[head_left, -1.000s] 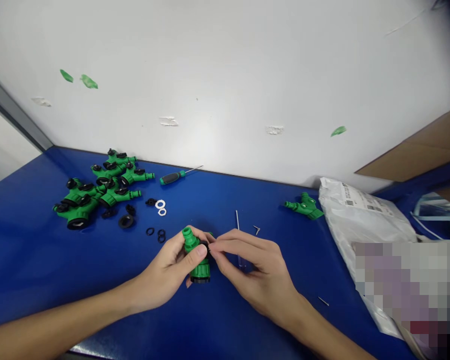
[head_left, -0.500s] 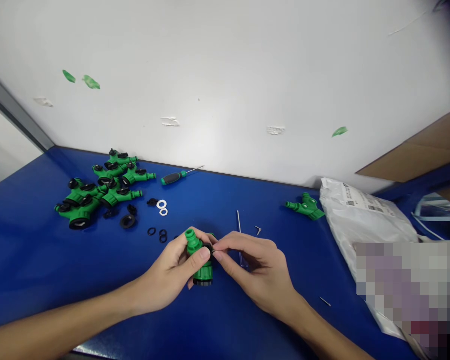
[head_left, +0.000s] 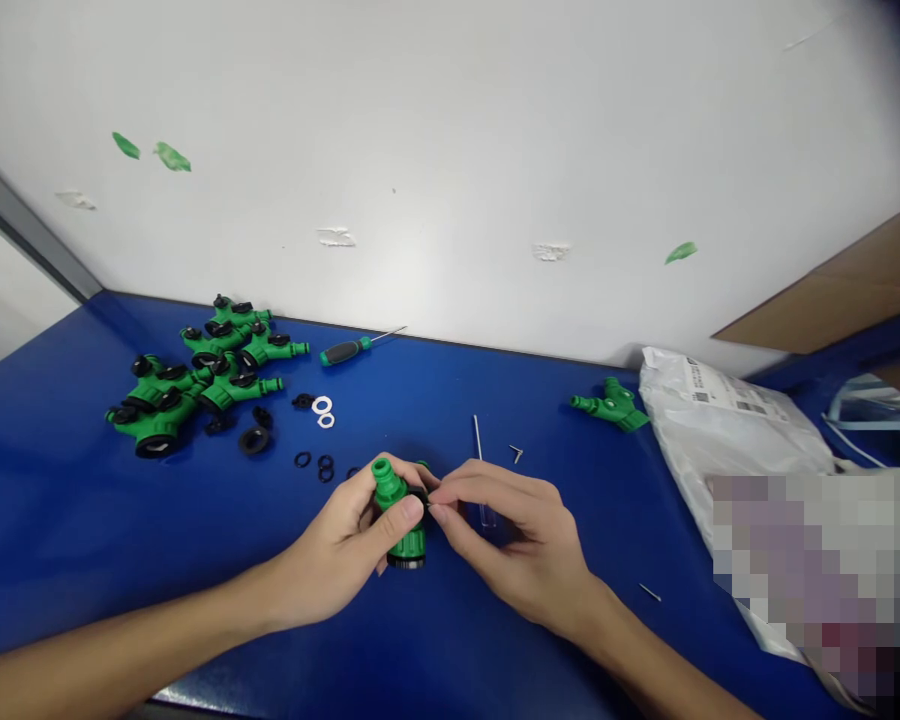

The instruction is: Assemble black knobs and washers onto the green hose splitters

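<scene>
Blue tabletop [head_left: 60,520], smooth and matte. Far left of the green hose fitting [head_left: 399,510] a heap of green-and-black fittings [head_left: 187,385] sits parked out of the way. Left hand [head_left: 337,560] clamps the ribbed plastic fitting upright, likely to steady it. Right hand [head_left: 525,550] has fingertips pinched together on its black side knob. Far right of it, a crinkly white bag [head_left: 727,420].
</scene>
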`<state>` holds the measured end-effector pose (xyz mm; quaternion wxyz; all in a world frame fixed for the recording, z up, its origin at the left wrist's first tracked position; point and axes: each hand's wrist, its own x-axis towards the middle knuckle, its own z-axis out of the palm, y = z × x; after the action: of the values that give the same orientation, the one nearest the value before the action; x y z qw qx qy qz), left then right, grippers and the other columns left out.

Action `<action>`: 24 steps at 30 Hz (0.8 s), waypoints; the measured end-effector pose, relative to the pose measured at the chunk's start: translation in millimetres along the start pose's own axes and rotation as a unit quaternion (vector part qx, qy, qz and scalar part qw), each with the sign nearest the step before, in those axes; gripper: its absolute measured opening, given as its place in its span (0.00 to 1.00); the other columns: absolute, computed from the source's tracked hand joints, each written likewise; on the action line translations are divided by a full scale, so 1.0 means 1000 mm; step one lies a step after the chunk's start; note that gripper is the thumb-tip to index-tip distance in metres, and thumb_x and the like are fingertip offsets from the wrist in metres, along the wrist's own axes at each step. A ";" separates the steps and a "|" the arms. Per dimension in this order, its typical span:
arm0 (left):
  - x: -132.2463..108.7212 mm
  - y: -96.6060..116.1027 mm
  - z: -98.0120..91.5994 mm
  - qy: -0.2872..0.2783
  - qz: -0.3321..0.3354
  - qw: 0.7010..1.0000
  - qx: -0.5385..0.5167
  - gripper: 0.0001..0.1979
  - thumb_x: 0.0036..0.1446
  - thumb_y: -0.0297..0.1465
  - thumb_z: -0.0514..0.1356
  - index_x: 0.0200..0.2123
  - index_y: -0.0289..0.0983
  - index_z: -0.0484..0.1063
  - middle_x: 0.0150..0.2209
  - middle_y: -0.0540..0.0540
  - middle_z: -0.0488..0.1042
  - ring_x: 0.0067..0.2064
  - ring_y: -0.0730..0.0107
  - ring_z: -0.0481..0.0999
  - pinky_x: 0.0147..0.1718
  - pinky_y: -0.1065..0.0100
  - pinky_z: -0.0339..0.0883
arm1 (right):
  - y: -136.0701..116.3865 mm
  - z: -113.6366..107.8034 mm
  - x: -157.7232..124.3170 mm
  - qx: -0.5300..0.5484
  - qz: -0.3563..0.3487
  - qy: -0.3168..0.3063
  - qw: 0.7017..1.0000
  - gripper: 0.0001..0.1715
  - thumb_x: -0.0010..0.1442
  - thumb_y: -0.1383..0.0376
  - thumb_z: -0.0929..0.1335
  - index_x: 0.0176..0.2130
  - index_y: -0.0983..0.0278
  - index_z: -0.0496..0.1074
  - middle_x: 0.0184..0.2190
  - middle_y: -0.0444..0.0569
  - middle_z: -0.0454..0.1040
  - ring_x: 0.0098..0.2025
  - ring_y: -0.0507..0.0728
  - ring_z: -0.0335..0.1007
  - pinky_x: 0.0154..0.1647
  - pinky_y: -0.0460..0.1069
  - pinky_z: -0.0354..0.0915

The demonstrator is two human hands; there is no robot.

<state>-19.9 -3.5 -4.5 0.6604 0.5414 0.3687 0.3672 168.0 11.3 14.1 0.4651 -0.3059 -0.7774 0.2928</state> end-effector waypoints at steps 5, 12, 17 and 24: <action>-0.001 0.000 0.000 -0.003 0.001 1.000 0.016 0.12 0.67 0.43 0.54 0.46 0.42 0.68 0.45 0.48 0.69 0.33 0.76 0.67 0.26 0.74 0.66 | 0.002 0.003 -0.003 -0.031 0.003 0.010 0.999 0.05 0.61 0.73 0.69 0.33 0.66 0.75 0.25 0.47 0.74 0.26 0.51 0.69 0.26 0.46 0.67; -0.001 -0.001 0.000 -0.003 0.001 1.000 0.016 0.12 0.67 0.43 0.54 0.45 0.41 0.67 0.48 0.48 0.68 0.32 0.77 0.67 0.26 0.74 0.66 | 0.003 0.001 -0.003 -0.003 -0.039 0.006 0.999 0.07 0.60 0.77 0.69 0.37 0.67 0.75 0.28 0.49 0.75 0.29 0.51 0.71 0.30 0.46 0.69; -0.002 -0.001 0.000 -0.009 0.003 1.000 0.029 0.12 0.67 0.43 0.54 0.45 0.42 0.68 0.45 0.48 0.68 0.33 0.76 0.66 0.26 0.74 0.66 | 0.004 0.001 -0.003 -0.019 -0.013 -0.004 1.000 0.05 0.61 0.75 0.68 0.35 0.68 0.75 0.25 0.48 0.74 0.26 0.50 0.67 0.27 0.46 0.66; -0.002 -0.002 -0.001 -0.013 0.002 1.000 0.028 0.12 0.67 0.43 0.53 0.46 0.42 0.67 0.46 0.47 0.68 0.33 0.75 0.67 0.26 0.74 0.66 | 0.004 -0.001 -0.002 0.055 -0.006 -0.024 0.998 0.08 0.59 0.77 0.69 0.36 0.66 0.76 0.28 0.48 0.74 0.29 0.51 0.69 0.29 0.47 0.68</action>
<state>-21.4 -4.7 -6.6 0.6492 0.5649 0.3691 0.3510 170.9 12.2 10.4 0.4646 -0.2679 -0.7729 0.3392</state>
